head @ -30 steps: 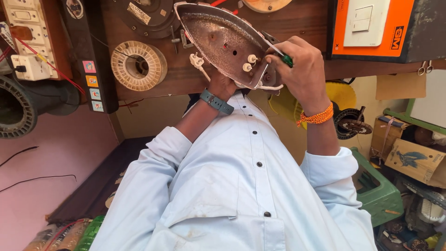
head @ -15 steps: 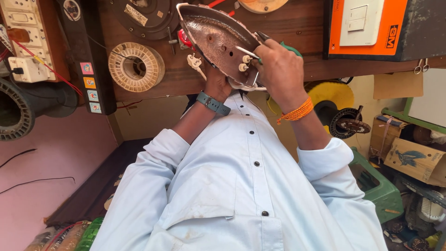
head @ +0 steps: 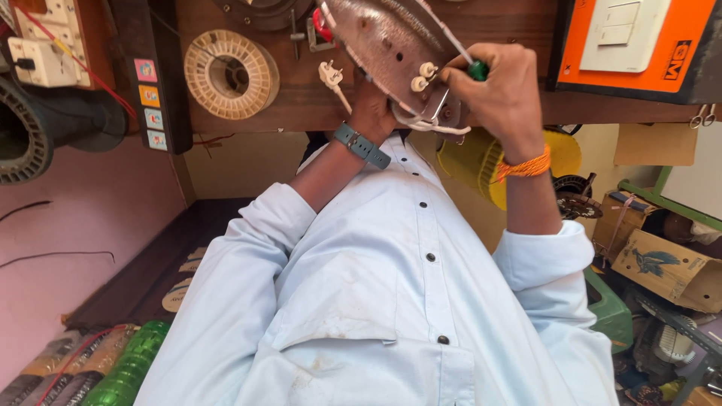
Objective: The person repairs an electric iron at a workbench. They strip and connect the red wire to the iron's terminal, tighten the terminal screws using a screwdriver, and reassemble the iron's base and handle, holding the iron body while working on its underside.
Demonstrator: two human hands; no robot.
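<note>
A worn metal iron soleplate [head: 380,37], underside up, leans over the edge of a wooden workbench [head: 301,105]. My left hand [head: 372,113], with a grey watch on its wrist, grips the plate from below at its rear end. My right hand [head: 500,90], with an orange thread on its wrist, is shut on a green-handled screwdriver [head: 477,70]. Its shaft points at the two white terminals [head: 421,75] on the plate. A white plug [head: 329,75] lies on the bench just left of the plate.
On the bench are a cream wire spool [head: 229,74], a white switch on an orange box [head: 624,37] and a socket board [head: 34,45]. Below are a yellow grille [head: 470,162], a cardboard box [head: 665,267] and green bottles [head: 124,368].
The plate and both hands sit higher and a little left in the view. My right hand has closed in, bringing the screwdriver onto the white terminals.
</note>
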